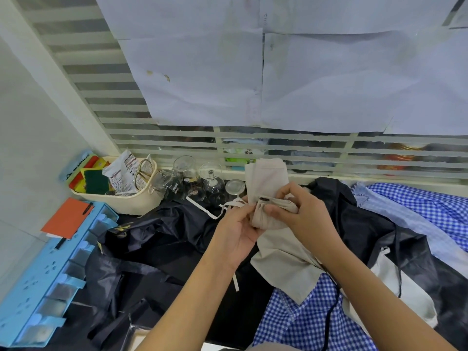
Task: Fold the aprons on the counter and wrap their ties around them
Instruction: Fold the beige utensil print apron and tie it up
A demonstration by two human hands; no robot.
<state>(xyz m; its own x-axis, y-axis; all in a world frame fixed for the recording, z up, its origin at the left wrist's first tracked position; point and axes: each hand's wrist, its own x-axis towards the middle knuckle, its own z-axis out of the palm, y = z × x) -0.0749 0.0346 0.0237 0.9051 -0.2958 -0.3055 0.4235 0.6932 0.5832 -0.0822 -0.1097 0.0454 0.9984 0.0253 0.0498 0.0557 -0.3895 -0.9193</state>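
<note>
Beige apron is folded into a narrow strip and held up mid-scene, clear of the pile below it. The strip's far end stands upright; its near end hangs down onto the blue checked apron.

Left hand: palm up, thumb and fingers curled, pinching the left edge of the bunched middle of the strip, right where the white tie leaves it. The tie loops out to the left over the black apron; another length hangs below the left wrist.

Right hand: fingers wrapped round the same bunched section from the right, thumb pressed on its front. Both hands have firm hold of the cloth, with neither one spread open.

More black fabric and a second checked piece lie on the right. Far left: cream basket with packets and scissors, and upturned glasses just beside it. Near left: blue drawer organiser with an orange notebook on top. Paper sheets cover the striped window behind.
</note>
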